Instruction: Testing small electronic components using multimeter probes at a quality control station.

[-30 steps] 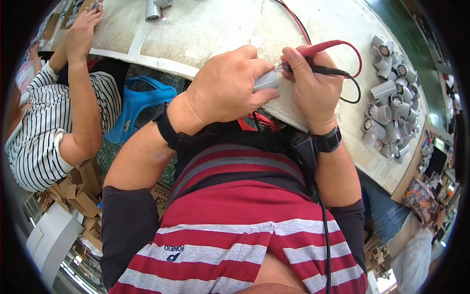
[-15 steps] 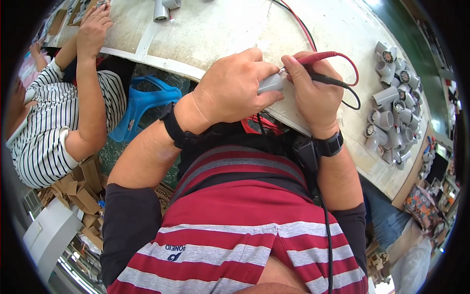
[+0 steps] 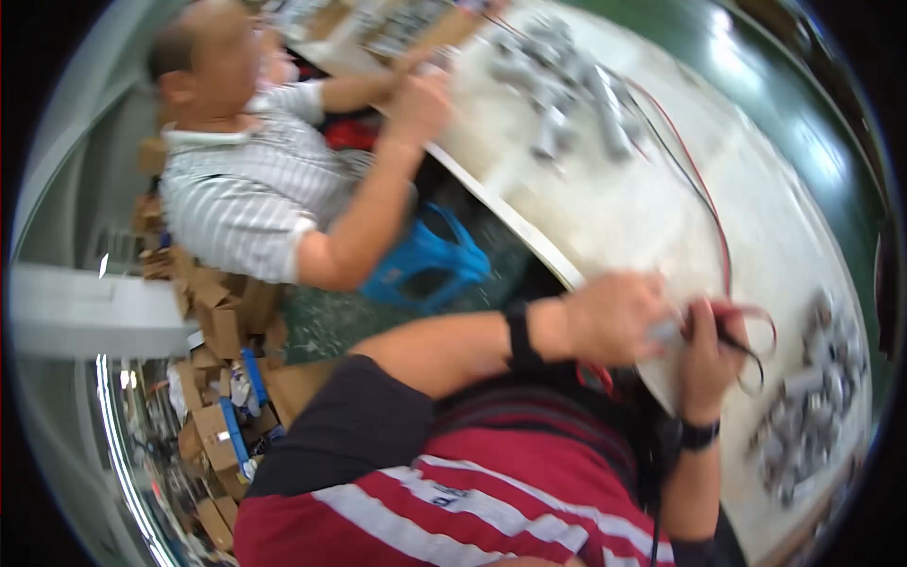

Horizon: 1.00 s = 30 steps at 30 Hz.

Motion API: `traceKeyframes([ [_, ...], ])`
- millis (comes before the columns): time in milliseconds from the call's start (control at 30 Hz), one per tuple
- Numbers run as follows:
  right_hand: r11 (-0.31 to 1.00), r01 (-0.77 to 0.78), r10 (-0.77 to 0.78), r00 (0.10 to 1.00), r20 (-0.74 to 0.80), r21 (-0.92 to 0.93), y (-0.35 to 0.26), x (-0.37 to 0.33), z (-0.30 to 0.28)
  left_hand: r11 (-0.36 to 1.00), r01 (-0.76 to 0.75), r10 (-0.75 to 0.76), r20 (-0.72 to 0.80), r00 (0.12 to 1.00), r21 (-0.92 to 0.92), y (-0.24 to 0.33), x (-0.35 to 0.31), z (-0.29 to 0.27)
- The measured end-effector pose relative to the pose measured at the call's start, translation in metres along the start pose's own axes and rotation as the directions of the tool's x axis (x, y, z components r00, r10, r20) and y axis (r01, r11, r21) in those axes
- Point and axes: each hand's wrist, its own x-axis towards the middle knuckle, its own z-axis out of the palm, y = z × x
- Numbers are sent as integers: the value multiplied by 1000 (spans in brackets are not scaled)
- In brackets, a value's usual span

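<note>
My left hand [image 3: 616, 317] is closed around a small grey plastic cylinder [image 3: 667, 331] at the table's near edge. Beside it, my right hand [image 3: 710, 354] grips a pair of test probes: a red one [image 3: 735, 310] and a black one with its lead curling off to the right. The probe tips are close to the end of the cylinder, but blur hides whether they touch it. Red and black leads [image 3: 707, 203] run from the far part of the white table [image 3: 661, 222].
A heap of grey cylindrical parts [image 3: 814, 406] lies on the right of the table, and more grey parts [image 3: 557, 85] lie at the far side. A co-worker [image 3: 250, 180] in a striped shirt works at left, by a blue stool [image 3: 430, 260]. Cardboard boxes [image 3: 222, 326] are stacked behind.
The view has swung to the left and blurred, bringing more of the co-worker and the far parts into sight. My hands still hold the cylinder and the probes.
</note>
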Motion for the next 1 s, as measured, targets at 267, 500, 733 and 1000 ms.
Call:
traceKeyframes([
  [267,983,-152,159,985,-65,100,-25,0,-5,998,-52,51,-26,998,-36,7,7,1],
  [500,988,-147,150,985,-87,46,-26,20,-1,996,-24,23,-17,1000,-81,-2,31,-5],
  [733,994,-107,107,994,-6,-38,-25,18,-4,991,6,-6,1,1000,-135,-7,32,-11],
  [1000,990,-142,142,990,-26,-15,-30,17,-2,989,14,-10,28,1000,-146,-8,33,-15],
])
